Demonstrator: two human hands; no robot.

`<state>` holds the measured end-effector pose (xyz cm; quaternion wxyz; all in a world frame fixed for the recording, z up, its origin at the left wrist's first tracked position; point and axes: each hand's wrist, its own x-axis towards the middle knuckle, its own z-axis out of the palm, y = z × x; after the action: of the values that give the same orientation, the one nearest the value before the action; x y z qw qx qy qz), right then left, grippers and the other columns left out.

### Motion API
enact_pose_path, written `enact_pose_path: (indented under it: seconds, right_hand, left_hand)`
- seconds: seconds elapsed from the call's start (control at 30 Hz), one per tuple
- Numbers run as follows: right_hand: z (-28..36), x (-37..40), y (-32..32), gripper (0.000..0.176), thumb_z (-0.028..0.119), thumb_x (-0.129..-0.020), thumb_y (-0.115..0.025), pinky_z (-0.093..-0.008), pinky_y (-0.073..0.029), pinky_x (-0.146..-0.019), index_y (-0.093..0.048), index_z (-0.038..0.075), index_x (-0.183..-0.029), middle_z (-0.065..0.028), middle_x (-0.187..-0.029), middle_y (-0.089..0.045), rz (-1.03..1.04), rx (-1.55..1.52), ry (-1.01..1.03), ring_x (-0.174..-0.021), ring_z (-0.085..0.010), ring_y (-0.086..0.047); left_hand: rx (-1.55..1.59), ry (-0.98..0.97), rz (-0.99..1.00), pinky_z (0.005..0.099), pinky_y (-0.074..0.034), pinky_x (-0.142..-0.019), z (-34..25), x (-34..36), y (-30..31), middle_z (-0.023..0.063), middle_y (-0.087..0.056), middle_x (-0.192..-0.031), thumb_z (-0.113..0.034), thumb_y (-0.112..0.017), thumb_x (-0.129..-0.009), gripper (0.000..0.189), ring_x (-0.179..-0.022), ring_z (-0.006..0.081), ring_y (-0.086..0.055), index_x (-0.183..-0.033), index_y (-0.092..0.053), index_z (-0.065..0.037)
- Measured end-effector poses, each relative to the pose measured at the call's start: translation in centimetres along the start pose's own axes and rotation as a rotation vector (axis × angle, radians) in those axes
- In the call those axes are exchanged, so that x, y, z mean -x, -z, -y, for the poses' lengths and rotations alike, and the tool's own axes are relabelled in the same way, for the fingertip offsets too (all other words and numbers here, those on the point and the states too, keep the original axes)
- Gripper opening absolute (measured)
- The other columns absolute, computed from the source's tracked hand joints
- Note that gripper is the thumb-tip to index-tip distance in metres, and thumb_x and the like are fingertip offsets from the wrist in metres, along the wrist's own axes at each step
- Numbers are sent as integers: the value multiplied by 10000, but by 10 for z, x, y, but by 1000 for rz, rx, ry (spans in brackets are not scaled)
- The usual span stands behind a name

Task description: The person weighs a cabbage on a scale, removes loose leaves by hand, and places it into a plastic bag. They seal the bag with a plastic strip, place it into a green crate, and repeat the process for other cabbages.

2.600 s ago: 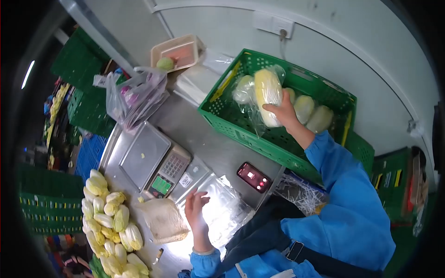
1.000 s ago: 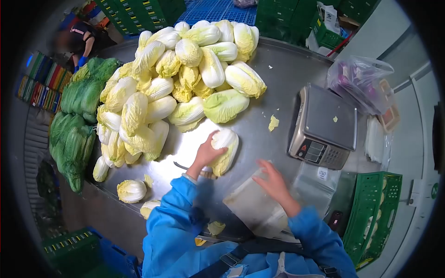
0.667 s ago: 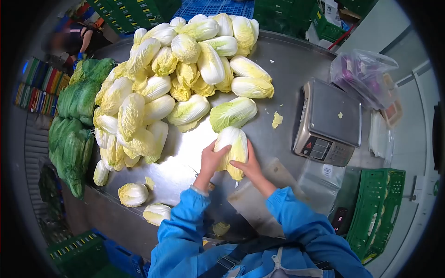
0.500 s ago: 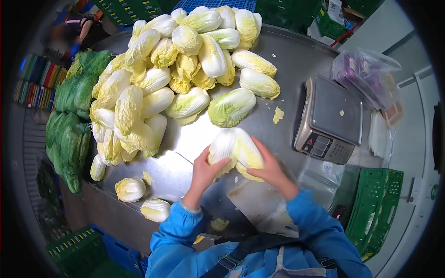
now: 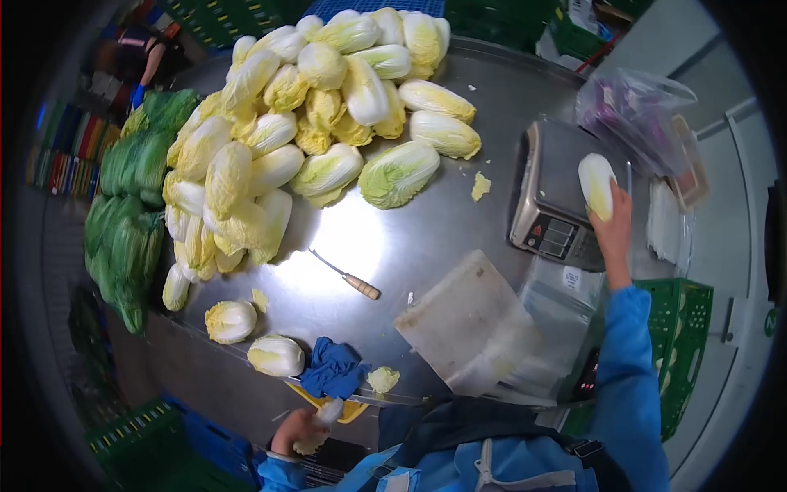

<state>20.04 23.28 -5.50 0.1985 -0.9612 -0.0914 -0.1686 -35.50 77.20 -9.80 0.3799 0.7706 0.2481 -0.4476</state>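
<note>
At the right, my right hand [image 5: 613, 221] grips a pale napa cabbage [image 5: 597, 182] over the plate of the weighing scale [image 5: 566, 168]. My left hand [image 5: 300, 430] is low, beyond the table's near edge, closed around a whitish cabbage piece [image 5: 329, 412], partly blurred. Near that hand lie a blue cloth [image 5: 334, 367] and a small leaf piece [image 5: 383, 379]. A hooked knife with a wooden handle [image 5: 361, 286] rests on the metal table [image 5: 443, 238]. Two cabbages, one of them a round one [image 5: 230, 321], lie at the near left.
A large cabbage pile [image 5: 270, 131] covers the far left, beside green net sacks [image 5: 123, 238]. A stained board [image 5: 467, 320], plastic bags [image 5: 566, 287] and a green crate [image 5: 684, 344] are at the right. A co-worker [image 5: 143, 53] stands at the far left.
Both hands have parted from the table's middle. My right hand moved right to the scale with a cabbage; my left hand dropped down and left. The knife and blue cloth now show.
</note>
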Motion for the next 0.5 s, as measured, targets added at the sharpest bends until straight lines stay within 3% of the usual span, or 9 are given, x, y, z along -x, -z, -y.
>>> enact_pose_path:
  seconds: [0.03, 0.13, 0.2, 0.23, 0.27, 0.33, 0.4, 0.47, 0.5]
  right_hand:
    - [-5, -3, -5, 846, 112, -643, -726, -427, -426, -969, -426, 198, -1430, -154, -1276, -500, -71, 198, 48, -1121, -348, -523]
    - [-17, 0, -24, 869, 185, -637, -789, -429, -452, -886, -429, 208, -1427, -136, -1344, -460, -63, 507, 95, -1107, -320, -505]
    - [-8, 8, -22, 779, 271, -712, -776, -438, -400, -962, -444, 209, -1414, -147, -1396, -424, 14, 531, 37, -1201, -337, -454]
    - [-4, 13, -13, 739, 280, -736, -764, -444, -382, -985, -454, 193, -1402, -157, -1395, -424, -3, 479, 98, -1222, -347, -438]
    - [-5, 15, -3, 700, 290, -760, -751, -450, -365, -1007, -464, 178, -1389, -166, -1393, -423, -21, 427, 166, -1243, -356, -423]
    - [-19, 21, 20, 674, 291, -776, -743, -459, -354, -1021, -470, 127, -1370, -178, -1372, -441, -142, 282, 66, -1245, -368, -421]
    - [-39, 25, 32, 656, 293, -794, -733, -465, -345, -1033, -469, 81, -1356, -191, -1353, -454, -217, 177, -16, -1242, -379, -423]
    - [-63, 25, 39, 646, 295, -814, -722, -467, -337, -1042, -463, 40, -1347, -204, -1339, -465, -265, 118, -108, -1233, -390, -428]
    - [-67, 21, 40, 668, 331, -816, -721, -446, -335, -1056, -456, 11, -1339, -209, -1329, -476, -232, 92, -173, -1244, -385, -432]
  left_hand:
    - [-202, 130, 20, 412, -535, -781, 3, -4, -1, 162, -703, -947, -339, -796, -635, 477, -887, 342, -678, -1025, -700, -82]
    - [-635, 204, 24, 418, -543, -790, 24, -15, -10, 141, -704, -966, -377, -797, -613, 464, -900, 336, -677, -986, -713, -114]
    - [-699, 215, 11, 419, -550, -785, 12, -11, 3, 118, -703, -978, -395, -804, -602, 442, -907, 319, -679, -953, -717, -141]
    - [-706, 326, 100, 421, -544, -798, 2, -16, 12, 113, -700, -997, -430, -816, -584, 486, -919, 328, -673, -966, -714, -147]
    - [-698, 148, 232, 422, -534, -808, 11, -28, 26, 123, -696, -1008, -451, -786, -643, 517, -934, 333, -667, -1038, -691, -132]
    - [-421, -96, 111, 422, -516, -833, -128, -20, 79, 153, -683, -1049, -346, -757, -734, 469, -962, 333, -658, -1107, -654, -82]
    - [-4, -343, -140, 426, -504, -833, -183, -66, 114, 170, -677, -1025, -199, -729, -783, 411, -963, 343, -649, -1145, -615, -40]
    - [-393, -693, -862, 420, -481, -885, -229, -143, 142, 205, -622, -1126, -149, -755, -763, 542, -1016, 400, -596, -1234, -532, -1]
    - [-356, -768, -915, 424, -438, -961, -280, -163, 160, 225, -534, -1273, -139, -787, -722, 699, -1137, 404, -524, -1325, -460, -4]
